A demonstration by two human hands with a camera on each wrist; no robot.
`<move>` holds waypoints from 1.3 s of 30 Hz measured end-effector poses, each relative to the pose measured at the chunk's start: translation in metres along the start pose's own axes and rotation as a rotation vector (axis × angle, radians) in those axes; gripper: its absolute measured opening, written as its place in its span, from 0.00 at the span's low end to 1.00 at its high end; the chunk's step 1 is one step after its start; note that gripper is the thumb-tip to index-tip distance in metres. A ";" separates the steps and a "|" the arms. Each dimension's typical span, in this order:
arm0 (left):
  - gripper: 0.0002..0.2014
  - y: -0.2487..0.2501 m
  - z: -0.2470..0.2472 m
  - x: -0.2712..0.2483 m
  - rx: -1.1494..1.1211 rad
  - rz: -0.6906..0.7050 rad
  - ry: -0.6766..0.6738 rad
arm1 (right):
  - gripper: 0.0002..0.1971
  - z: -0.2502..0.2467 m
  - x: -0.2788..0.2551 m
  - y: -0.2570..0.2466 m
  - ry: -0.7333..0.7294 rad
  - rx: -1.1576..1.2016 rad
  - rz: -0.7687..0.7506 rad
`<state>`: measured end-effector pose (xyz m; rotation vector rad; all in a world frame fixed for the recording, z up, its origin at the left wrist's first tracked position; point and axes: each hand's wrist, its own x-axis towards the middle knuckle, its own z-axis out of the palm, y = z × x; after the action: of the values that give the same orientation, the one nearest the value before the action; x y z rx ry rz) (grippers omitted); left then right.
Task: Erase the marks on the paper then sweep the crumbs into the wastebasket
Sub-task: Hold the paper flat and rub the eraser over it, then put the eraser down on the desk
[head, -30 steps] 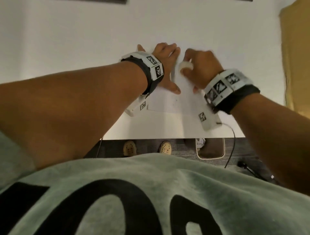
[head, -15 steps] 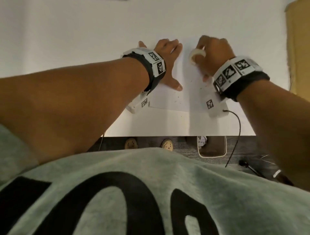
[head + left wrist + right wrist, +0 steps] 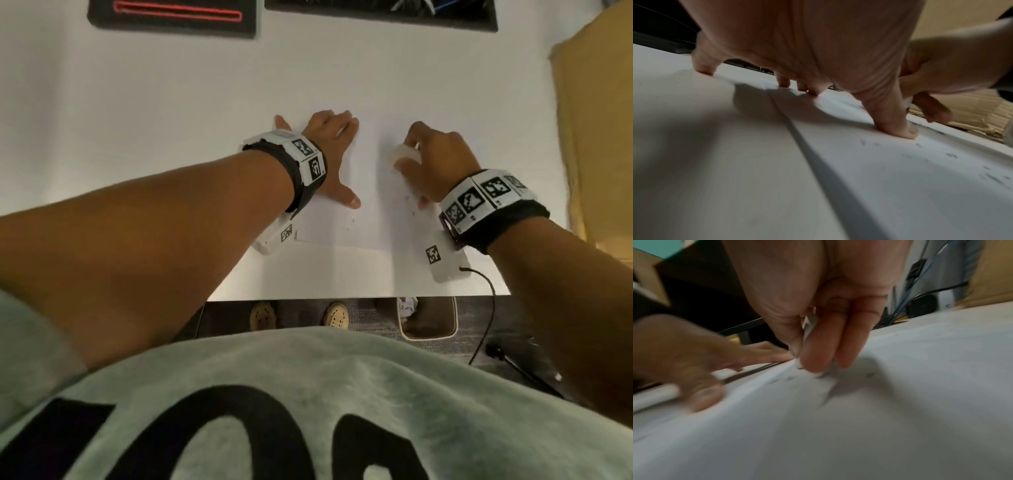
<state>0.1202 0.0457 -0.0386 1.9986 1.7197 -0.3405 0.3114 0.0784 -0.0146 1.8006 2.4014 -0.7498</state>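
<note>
A white sheet of paper (image 3: 370,192) lies on the white table (image 3: 171,113). My left hand (image 3: 329,150) presses flat on its left part, fingers spread and thumb (image 3: 898,128) down on the sheet. My right hand (image 3: 435,164) grips a white eraser (image 3: 406,156) and holds its tip (image 3: 798,364) against the paper. Dark crumbs (image 3: 351,222) dot the sheet near both hands; in the left wrist view the crumbs (image 3: 949,155) lie beside the thumb. The wastebasket (image 3: 430,318) stands on the floor below the table's near edge.
Two dark flat objects (image 3: 171,17) lie along the table's far edge. A tan cardboard surface (image 3: 603,120) stands at the right. A black cable (image 3: 486,308) hangs from my right wrist over the table edge. My shoes (image 3: 337,315) show under the table.
My right hand with the eraser went right and up the sheet, then came back down toward me. My left hand stays pressed on the paper. More crumbs show on the sheet.
</note>
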 end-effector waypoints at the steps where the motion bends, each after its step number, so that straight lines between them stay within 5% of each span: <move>1: 0.64 -0.001 0.000 0.000 -0.003 -0.001 -0.005 | 0.07 -0.003 0.002 0.002 0.032 0.007 0.026; 5: 0.65 0.001 -0.002 -0.001 -0.004 -0.015 -0.030 | 0.08 0.007 -0.009 -0.003 -0.063 -0.058 -0.056; 13: 0.64 0.004 0.000 -0.012 -0.021 -0.043 -0.067 | 0.10 -0.004 -0.008 0.015 -0.048 0.014 0.058; 17: 0.64 0.004 0.002 -0.022 -0.047 -0.080 -0.081 | 0.11 -0.012 -0.010 0.027 -0.049 0.267 0.209; 21: 0.57 0.001 0.002 -0.036 -0.051 -0.100 -0.037 | 0.06 -0.020 -0.021 0.028 -0.032 0.859 0.307; 27: 0.47 0.008 -0.005 -0.069 -0.179 -0.051 0.058 | 0.04 -0.017 -0.035 0.021 -0.107 0.986 0.254; 32: 0.62 -0.003 0.004 -0.100 -0.354 -0.108 -0.043 | 0.07 -0.002 -0.036 0.008 -0.184 0.951 0.202; 35: 0.52 -0.003 0.013 -0.098 -0.622 -0.122 -0.059 | 0.11 0.008 -0.027 -0.021 -0.174 0.869 0.105; 38: 0.12 -0.004 0.014 -0.095 -0.812 -0.121 0.138 | 0.12 0.015 -0.013 -0.053 -0.199 0.755 -0.030; 39: 0.08 -0.005 0.010 -0.096 -0.879 -0.143 0.227 | 0.12 0.014 -0.010 -0.066 -0.201 0.747 -0.051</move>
<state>0.0987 -0.0411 -0.0019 1.2957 1.7146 0.5411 0.2510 0.0503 -0.0006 1.7183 2.1881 -1.9233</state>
